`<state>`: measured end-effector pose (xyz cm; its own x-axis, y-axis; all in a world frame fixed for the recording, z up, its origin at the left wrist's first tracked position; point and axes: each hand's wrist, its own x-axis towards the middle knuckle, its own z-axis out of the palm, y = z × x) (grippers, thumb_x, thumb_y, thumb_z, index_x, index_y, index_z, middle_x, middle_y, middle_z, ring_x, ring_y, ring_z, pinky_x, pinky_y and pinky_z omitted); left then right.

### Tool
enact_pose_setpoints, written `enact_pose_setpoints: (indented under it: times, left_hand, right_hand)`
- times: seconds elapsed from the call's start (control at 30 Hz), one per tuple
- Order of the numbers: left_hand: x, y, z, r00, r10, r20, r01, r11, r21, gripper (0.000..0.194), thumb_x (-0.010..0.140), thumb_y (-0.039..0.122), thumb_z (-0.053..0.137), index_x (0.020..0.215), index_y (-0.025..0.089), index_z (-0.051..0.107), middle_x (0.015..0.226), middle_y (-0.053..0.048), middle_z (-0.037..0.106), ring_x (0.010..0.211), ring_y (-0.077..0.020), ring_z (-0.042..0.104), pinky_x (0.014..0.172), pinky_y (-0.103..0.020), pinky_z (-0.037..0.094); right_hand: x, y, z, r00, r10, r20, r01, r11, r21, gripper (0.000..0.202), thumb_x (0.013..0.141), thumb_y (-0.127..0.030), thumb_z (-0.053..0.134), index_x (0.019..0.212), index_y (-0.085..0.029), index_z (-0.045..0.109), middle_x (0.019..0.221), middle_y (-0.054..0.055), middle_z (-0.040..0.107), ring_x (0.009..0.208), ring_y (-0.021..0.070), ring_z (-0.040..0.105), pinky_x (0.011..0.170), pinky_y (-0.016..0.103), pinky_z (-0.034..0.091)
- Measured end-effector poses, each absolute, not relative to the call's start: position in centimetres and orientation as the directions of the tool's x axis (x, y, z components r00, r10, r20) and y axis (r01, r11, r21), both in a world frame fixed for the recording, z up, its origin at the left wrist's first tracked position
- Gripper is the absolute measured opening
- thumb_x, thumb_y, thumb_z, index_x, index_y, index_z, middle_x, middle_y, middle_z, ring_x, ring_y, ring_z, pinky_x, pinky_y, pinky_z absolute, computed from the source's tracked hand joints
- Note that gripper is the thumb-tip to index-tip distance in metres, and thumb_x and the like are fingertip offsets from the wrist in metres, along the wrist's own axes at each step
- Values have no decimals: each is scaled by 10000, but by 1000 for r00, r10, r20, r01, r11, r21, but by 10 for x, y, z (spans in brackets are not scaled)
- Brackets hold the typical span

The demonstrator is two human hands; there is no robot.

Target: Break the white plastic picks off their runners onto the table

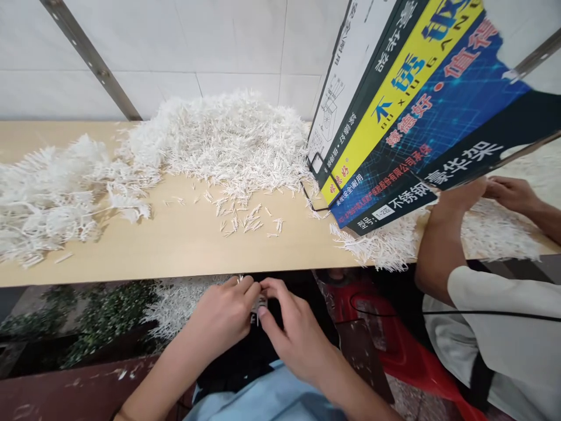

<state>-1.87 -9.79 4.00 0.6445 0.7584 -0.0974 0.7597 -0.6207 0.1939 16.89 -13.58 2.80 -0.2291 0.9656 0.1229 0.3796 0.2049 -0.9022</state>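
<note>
My left hand [232, 307] and my right hand [291, 324] meet over my lap, just below the table's front edge, and both are closed. Slim white plastic sticks [240, 279] poke out at the top of my left fingers. Between thumb and fingers, my right hand pinches a small whitish piece [262, 303], partly hidden by the fingers. Beyond the hands, loose white sticks [249, 219] are scattered on the wooden table [175, 245]. Behind them rises a large pile of white plastic sprigs [228, 137]. A bunch of white branching sprigs [179, 304] sits below the edge, left of my hands.
A tall printed cardboard box [394, 128] stands on the right of the table. Past it, another person's hand [511, 193] works near more white sticks [390, 242]. Another white heap [52, 199] covers the left end. A red plastic stool [403, 345] is at lower right.
</note>
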Motion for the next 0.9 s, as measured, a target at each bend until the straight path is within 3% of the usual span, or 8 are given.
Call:
enact_pose_setpoints:
  times: [0.13, 0.27, 0.33, 0.43, 0.5, 0.6, 0.7, 0.9]
  left_hand:
    - [-31, -89, 38, 493, 862, 119, 769, -495, 405, 623, 810, 32, 542, 1386, 268, 504, 1341, -109, 607, 1188, -276, 618, 856, -353, 562]
    - [-33, -97, 28, -79, 931, 356, 561, -254, 788, 811, 818, 248, 764, 1511, 310, 348, 1582, -147, 388, 1338, -293, 540, 948, -380, 561]
    - [-21, -112, 15, -265, 936, 231, 353, -129, 927, 760, 822, 317, 785, 1474, 294, 395, 1551, -150, 444, 1310, -288, 577, 934, -369, 572]
    - [8, -141, -14, -312, 944, -103, 48, 124, 991, 509, 923, 409, 681, 1376, 262, 502, 1424, -134, 606, 1236, -270, 648, 969, -385, 574]
    - [26, -155, -30, -196, 942, -274, -138, 250, 958, 505, 939, 501, 643, 1337, 199, 571, 1379, -162, 656, 1250, -314, 651, 982, -425, 575]
    - [40, -158, -35, -8, 959, -282, -264, 270, 926, 611, 901, 613, 647, 1306, 155, 666, 1417, -170, 649, 1365, -353, 565, 1103, -475, 506]
    - [43, -149, -24, 99, 958, -268, -184, 282, 942, 592, 974, 613, 529, 1380, 201, 657, 1493, -134, 599, 1423, -327, 511, 1165, -506, 441]
    - [40, -137, 4, -2, 990, -138, 304, 132, 943, 454, 1017, 524, 484, 1361, 294, 671, 1444, -98, 620, 1360, -314, 534, 1172, -514, 390]
  right_hand:
    - [165, -119, 23, -248, 968, -39, 288, 35, -957, 191, 1029, -336, 531, 1055, -216, 677, 606, -54, 500, 542, 124, 421, 551, 263, 297]
    - [163, -110, 13, -135, 990, -37, 48, -31, -998, 366, 1009, -457, 566, 767, -186, 605, 624, -39, 450, 585, 110, 386, 556, 252, 286]
    - [154, -109, 8, -33, 995, -91, -166, -96, -981, 370, 989, -500, 592, 785, -191, 580, 621, -48, 426, 564, 102, 368, 521, 239, 286]
    - [136, -107, 2, 80, 981, -175, -429, -125, -895, 341, 957, -500, 647, 812, -202, 565, 595, -72, 390, 513, 85, 314, 474, 218, 265]
    - [127, -105, 0, 115, 972, -204, -544, -111, -832, 296, 955, -463, 661, 835, -213, 559, 583, -79, 409, 492, 81, 319, 473, 211, 291]
    - [122, -103, 1, 164, 965, -205, -610, -64, -790, 244, 950, -415, 666, 855, -231, 538, 613, -60, 513, 498, 97, 413, 495, 220, 360]
    - [125, -101, 4, 247, 954, -171, -590, 8, -808, 234, 945, -412, 666, 867, -242, 525, 680, -38, 594, 535, 118, 494, 516, 231, 404]
    - [142, -107, 0, 330, 944, 2, -300, 107, -948, 229, 973, -443, 620, 887, -230, 620, 718, 6, 637, 604, 153, 558, 568, 256, 455]
